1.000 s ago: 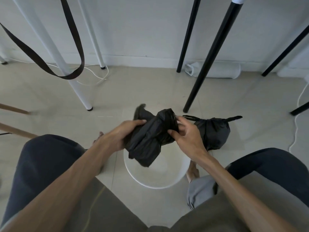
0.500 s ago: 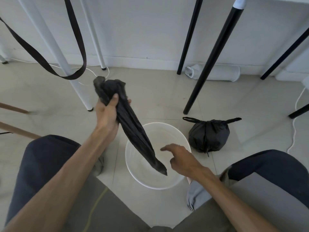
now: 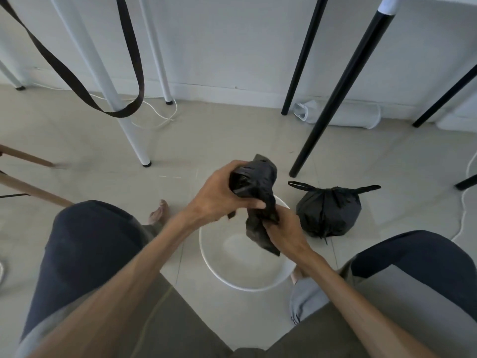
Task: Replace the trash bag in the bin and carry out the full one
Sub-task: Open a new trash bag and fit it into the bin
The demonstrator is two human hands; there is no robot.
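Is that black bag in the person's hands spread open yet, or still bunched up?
Bunched up. The new trash bag is a crumpled bundle gripped by the left hand and right hand above the unlined bin.

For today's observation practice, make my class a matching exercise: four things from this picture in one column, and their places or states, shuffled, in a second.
Things:
1. new black bag
2. tied full bag
3. white bin
4. black strap

Places or states:
A. hangs in a loop
B. stands unlined on the floor
C. held bunched in both hands
D. sits on the floor beside the bin

Pairs: 1-C, 2-D, 3-B, 4-A
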